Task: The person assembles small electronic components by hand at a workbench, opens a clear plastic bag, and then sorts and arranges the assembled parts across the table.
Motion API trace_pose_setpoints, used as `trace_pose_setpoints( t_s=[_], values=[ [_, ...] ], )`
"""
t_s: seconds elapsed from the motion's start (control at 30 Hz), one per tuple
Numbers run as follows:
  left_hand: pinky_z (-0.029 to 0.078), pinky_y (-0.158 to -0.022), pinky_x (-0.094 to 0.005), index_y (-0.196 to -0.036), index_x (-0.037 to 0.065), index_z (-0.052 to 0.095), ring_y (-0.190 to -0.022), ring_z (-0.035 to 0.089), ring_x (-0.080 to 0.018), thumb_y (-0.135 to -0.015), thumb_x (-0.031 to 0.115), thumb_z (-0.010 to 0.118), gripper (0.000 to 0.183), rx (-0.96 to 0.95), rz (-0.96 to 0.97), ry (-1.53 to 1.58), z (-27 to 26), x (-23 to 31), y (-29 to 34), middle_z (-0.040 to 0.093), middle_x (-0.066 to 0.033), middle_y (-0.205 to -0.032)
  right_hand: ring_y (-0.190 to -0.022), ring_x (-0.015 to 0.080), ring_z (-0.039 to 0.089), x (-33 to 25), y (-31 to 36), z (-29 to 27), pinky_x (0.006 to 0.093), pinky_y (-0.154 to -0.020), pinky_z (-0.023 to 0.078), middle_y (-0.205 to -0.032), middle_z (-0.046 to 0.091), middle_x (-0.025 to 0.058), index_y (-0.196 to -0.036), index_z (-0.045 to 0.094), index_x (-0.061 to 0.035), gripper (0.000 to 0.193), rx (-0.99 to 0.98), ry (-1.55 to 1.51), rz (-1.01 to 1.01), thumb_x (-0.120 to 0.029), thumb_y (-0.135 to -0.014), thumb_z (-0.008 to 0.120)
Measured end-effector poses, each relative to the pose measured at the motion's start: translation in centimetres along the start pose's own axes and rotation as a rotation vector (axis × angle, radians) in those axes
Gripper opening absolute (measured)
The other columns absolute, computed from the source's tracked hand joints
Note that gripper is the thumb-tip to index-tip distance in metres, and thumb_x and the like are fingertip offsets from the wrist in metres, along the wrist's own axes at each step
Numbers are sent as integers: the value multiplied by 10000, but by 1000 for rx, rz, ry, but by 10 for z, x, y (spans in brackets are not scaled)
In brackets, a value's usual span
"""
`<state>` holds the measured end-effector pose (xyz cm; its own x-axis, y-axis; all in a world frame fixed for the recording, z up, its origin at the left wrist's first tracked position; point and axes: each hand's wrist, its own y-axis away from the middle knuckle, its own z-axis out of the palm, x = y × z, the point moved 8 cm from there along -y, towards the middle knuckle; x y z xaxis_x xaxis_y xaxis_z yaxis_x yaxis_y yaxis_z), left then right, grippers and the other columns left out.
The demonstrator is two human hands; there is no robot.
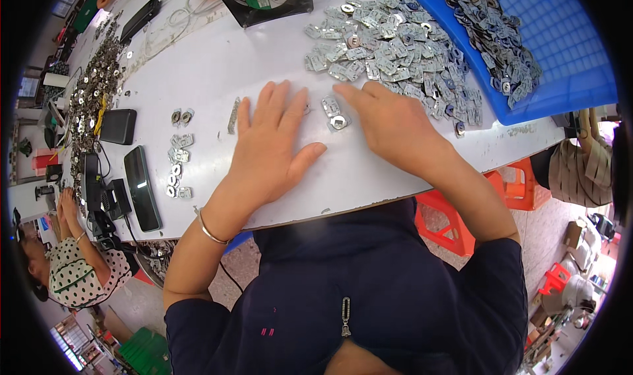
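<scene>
My left hand lies palm down on the white table, its fingers spread and nothing visible in it. Right of its fingertips is a small flat silver metal part with a round washer-like piece on it. My right hand is just right of that part, its index finger stretched out and the other fingers curled; the thumb is hidden. No held item shows there. Beyond the right hand spreads a heap of similar metal parts. A narrow strip of metal stands beside my left little finger.
A blue crate with more metal parts stands at the right. At the back is a black fan. To the left are small part groups, a phone, a black box and scattered parts. Another person sits at far left.
</scene>
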<state>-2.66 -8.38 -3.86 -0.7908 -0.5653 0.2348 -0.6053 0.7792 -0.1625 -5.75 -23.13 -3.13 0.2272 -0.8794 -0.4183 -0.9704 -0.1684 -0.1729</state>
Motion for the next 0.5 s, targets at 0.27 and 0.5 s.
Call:
trace_pose_setpoints(
  t_s=[0.27, 0.5],
  values=[
    [144, -1074, -661, -1416, -75, 342, -1386, 273, -445, -849, 523, 625, 871, -14, -67, -97, 0, -6, 19, 331, -291, -1469, -717, 352, 647, 1, -8, 3, 458, -615, 510, -831, 659, 165, -1299, 528, -73, 433, -44, 130, 66, -65, -867, 497],
    [152, -1058, -670, -1389, -71, 379, -1374, 282, -445, -833, 530, 640, 859, 27, -49, -27, -3, 1, 10, 350, -286, -1449, -736, 347, 652, 0, -4, -3, 439, -626, 512, -836, 663, 149, -1314, 539, -123, 452, -105, 124, 79, -64, -868, 489]
  ],
)
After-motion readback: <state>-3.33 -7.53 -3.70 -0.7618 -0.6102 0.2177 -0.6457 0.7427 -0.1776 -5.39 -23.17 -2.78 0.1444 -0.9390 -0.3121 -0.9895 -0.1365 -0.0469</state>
